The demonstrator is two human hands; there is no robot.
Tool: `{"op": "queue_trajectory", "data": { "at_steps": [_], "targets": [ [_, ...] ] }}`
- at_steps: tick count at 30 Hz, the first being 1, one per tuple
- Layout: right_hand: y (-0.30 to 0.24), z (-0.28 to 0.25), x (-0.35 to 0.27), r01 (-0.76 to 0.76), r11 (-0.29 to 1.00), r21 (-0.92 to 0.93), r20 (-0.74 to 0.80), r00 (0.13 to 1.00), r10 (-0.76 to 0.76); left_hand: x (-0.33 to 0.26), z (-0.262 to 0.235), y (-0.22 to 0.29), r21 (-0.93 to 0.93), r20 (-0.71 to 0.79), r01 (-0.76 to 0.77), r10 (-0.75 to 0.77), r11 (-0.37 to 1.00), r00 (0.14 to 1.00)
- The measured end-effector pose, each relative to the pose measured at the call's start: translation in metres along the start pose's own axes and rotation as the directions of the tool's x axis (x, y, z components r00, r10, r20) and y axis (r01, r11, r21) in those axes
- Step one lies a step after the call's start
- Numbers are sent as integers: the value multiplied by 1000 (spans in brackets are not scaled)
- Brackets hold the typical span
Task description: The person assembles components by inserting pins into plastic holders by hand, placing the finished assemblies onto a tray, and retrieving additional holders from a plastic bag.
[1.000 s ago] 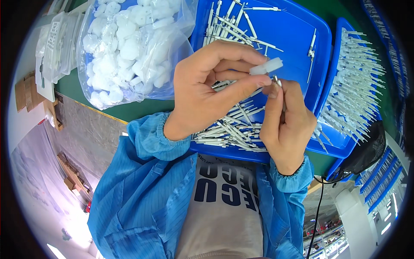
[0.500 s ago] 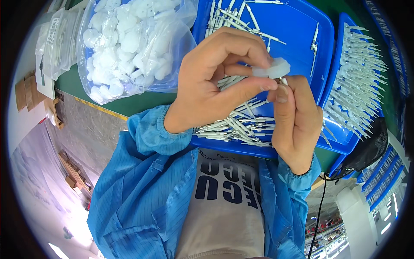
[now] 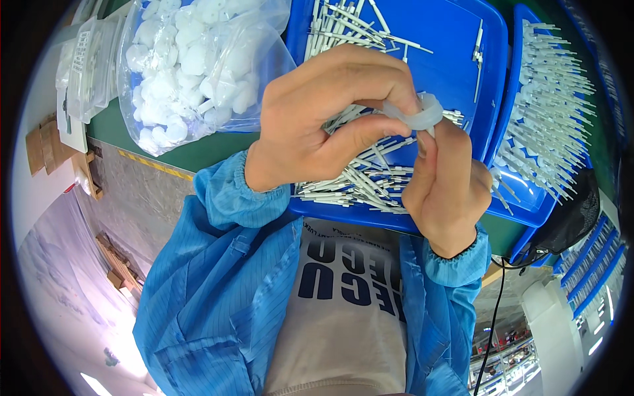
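Note:
My left hand pinches a soft, translucent white disc between thumb and fingers. The disc is bent into a curl. Just below it, my right hand is closed on a thin white rod, its tip meeting the disc; most of the rod is hidden by the fingers. Both hands hover over a blue tray. Loose white rods with metal ends lie in it, behind and under my hands.
At the far left a clear plastic bag bulges with white discs. On the right, a second blue tray bears many upright white rods with discs at their lower ends. Clear plastic packages lie at the left edge, a black mesh bag at the right.
The disc has gone from fairly flat to curled between my hands. My right hand has shifted slightly left and turned, and my left hand has moved slightly left.

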State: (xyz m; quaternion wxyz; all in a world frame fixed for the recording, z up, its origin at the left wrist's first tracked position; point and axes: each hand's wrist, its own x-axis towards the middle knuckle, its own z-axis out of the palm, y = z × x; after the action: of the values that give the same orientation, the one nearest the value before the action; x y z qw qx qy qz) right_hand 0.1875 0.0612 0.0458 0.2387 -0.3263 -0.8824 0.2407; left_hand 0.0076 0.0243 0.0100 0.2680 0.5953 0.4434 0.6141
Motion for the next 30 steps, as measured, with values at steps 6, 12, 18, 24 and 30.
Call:
{"op": "queue_trajectory", "data": {
  "at_steps": [6,12,18,24,30],
  "targets": [
    [15,15,6,296,953,73,-338,906,-255,-3,-3,-6,-61,122,-286,291,956,949],
    [35,-6,9,161,957,240,-6,986,-165,9,-3,-3,176,156,-355,330,918,931],
    [37,-17,11,159,980,124,75,983,-169,10,4,-3,251,78,-336,327,908,942],
    [21,-17,18,22,917,399,55,997,-48,2,3,-8,146,62,-393,388,908,919],
    [1,-32,29,-218,894,391,179,971,159,-6,-5,6,323,190,-513,477,795,858]
  ]
}}
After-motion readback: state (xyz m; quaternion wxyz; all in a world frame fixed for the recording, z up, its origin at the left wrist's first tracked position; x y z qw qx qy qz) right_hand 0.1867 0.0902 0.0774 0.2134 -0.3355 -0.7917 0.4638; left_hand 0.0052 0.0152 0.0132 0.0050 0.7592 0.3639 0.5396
